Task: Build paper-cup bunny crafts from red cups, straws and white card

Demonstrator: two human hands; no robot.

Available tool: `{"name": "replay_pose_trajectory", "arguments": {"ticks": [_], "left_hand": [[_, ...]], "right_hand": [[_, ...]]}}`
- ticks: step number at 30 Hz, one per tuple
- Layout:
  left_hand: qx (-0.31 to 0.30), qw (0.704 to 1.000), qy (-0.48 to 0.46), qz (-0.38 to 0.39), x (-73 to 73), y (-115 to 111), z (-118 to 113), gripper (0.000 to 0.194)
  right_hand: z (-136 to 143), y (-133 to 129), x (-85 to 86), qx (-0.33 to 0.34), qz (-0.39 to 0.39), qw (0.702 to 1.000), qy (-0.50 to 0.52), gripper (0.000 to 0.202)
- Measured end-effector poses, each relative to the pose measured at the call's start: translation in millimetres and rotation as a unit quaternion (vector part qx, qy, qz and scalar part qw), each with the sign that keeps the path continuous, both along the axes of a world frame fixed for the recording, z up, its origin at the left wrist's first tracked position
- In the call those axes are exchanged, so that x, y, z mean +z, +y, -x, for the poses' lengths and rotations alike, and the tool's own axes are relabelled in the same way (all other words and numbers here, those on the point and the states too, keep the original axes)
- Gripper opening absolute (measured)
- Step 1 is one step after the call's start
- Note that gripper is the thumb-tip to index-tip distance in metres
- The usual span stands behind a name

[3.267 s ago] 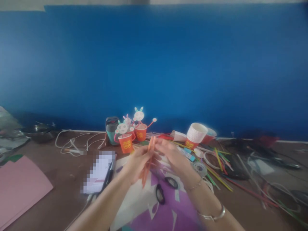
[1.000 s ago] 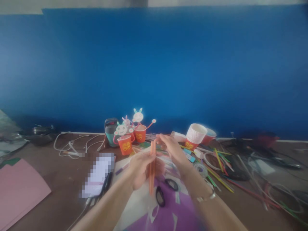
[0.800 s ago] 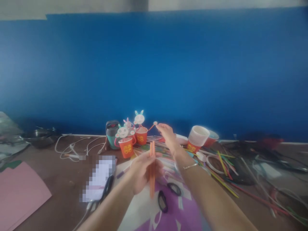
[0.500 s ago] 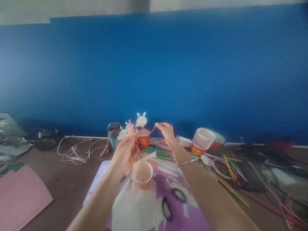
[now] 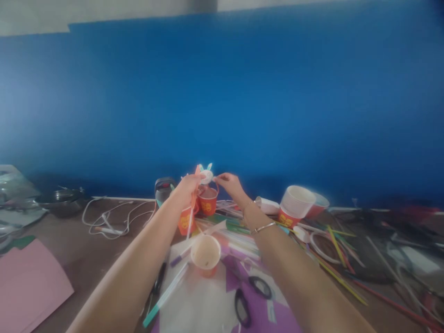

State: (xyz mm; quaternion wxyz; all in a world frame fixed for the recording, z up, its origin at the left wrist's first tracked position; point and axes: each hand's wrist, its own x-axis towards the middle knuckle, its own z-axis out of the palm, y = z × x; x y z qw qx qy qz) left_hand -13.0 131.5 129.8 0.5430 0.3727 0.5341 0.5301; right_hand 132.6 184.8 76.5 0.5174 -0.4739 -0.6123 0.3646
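My left hand [image 5: 187,188] is closed around an orange strip [image 5: 194,196] that hangs below the fingers, close to the white rabbit-face cutout [image 5: 207,176]. That cutout has green-tinted ears and stands over a red paper cup [image 5: 207,206] with yellow marks. On its right side, my right hand [image 5: 229,184] pinches the end of a thin red strip [image 5: 217,187] that rises by the cup. A second red cup [image 5: 185,222] sits under my left hand, partly covered by it. Nearer to me is a paper cup [image 5: 206,254] with its mouth up.
Black-handled scissors [image 5: 242,307] and a teal-ended marker [image 5: 163,298] lie on white and purple sheets. Stacked cups [image 5: 296,201] and coloured sticks [image 5: 336,245] are to the right. Pink paper [image 5: 31,286], a white cable [image 5: 104,222] and a dark pan [image 5: 62,201] are left.
My left hand has moved up and right with the orange strip, to the rabbit face, uncovering the second red cup. My right hand has shifted left, towards the rabbit face.
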Motion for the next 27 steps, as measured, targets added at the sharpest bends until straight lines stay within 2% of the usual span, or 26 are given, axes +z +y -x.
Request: {"name": "replay_pose_trajectory", "arguments": {"ticks": [12, 21, 27], "left_hand": [[0.01, 1.0, -0.018, 0.0, -6.6, 6, -3, 0.007], [0.02, 0.999, -0.017, 0.024, -4.5, 5, -6, 0.011], [0.017, 0.999, -0.033, 0.024, -5.7, 5, -4, 0.018]], "right_hand": [[16, 12, -7.7, -0.01, 0.012, 1.0, 0.018, 0.023], [21, 17, -8.7, -0.034, -0.015, 0.999, 0.002, 0.011], [23, 15, -11.6, -0.029, -0.016, 0.999, 0.021, 0.014]]}}
